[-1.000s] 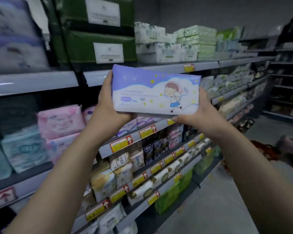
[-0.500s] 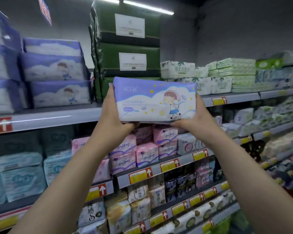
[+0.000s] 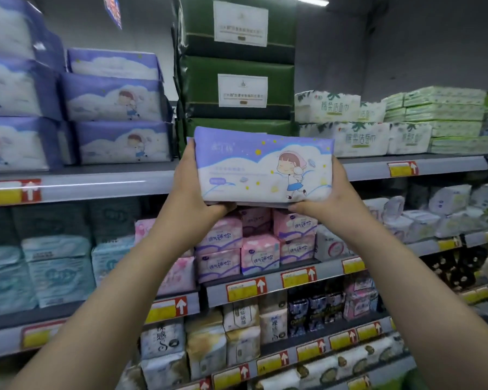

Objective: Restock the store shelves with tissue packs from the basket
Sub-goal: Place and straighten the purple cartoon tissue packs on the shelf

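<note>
I hold a purple and white tissue pack (image 3: 262, 164) with a cartoon girl up in front of the top shelf (image 3: 96, 184). My left hand (image 3: 192, 187) grips its left end and my right hand (image 3: 328, 195) grips its right end, fingers curled under the bottom edge. A stack of matching purple tissue packs (image 3: 119, 108) stands on that shelf to the left, three high. The pack hangs just in front of the shelf's grey edge, level with it. The basket is out of view.
Dark green wrapped bundles (image 3: 237, 88) stand directly behind the held pack. White and green tissue packs (image 3: 378, 128) fill the top shelf to the right. Pink packs (image 3: 251, 243) and pale blue packs (image 3: 57, 268) sit on the lower shelves, with yellow price tags along the shelf edges.
The view has swung left and upward along the shelves. Both hands have kept their grip on the pack, which now sits in front of the top shelf near the purple stack.
</note>
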Demonstrator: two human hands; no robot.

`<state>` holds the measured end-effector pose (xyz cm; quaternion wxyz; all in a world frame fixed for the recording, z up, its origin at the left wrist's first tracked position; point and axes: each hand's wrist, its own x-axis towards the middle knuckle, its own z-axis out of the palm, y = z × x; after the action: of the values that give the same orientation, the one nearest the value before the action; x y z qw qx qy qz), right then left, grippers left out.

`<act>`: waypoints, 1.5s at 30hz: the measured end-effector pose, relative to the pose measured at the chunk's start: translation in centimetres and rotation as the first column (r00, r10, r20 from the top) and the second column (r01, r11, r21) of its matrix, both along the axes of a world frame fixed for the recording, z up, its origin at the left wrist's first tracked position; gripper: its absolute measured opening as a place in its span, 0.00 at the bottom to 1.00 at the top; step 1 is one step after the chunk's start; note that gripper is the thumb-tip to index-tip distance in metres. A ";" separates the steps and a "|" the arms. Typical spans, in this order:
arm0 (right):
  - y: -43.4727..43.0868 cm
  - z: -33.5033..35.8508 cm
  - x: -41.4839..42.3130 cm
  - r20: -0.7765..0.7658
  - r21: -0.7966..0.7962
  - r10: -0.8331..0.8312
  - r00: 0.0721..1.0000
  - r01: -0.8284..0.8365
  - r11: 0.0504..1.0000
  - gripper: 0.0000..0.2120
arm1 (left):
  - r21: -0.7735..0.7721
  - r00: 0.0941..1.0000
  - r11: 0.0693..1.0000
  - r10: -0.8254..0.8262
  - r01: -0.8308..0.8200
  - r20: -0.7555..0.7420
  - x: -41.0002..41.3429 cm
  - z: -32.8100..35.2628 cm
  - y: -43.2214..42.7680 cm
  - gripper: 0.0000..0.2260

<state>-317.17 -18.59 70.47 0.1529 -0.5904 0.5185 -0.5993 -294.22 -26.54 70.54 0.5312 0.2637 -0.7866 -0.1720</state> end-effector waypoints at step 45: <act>-19.3 7.2 23.1 -0.265 0.111 -0.207 0.942 0.243 0.964 0.35 | 0.165 0.850 0.887 0.339 -0.432 0.402 22.0 7.6 -12.3 0.43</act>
<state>-294.07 -37.88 77.71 0.0582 -0.5860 0.6392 -0.4946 -272.23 -38.89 78.16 0.3631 0.5088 -0.7732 -0.1068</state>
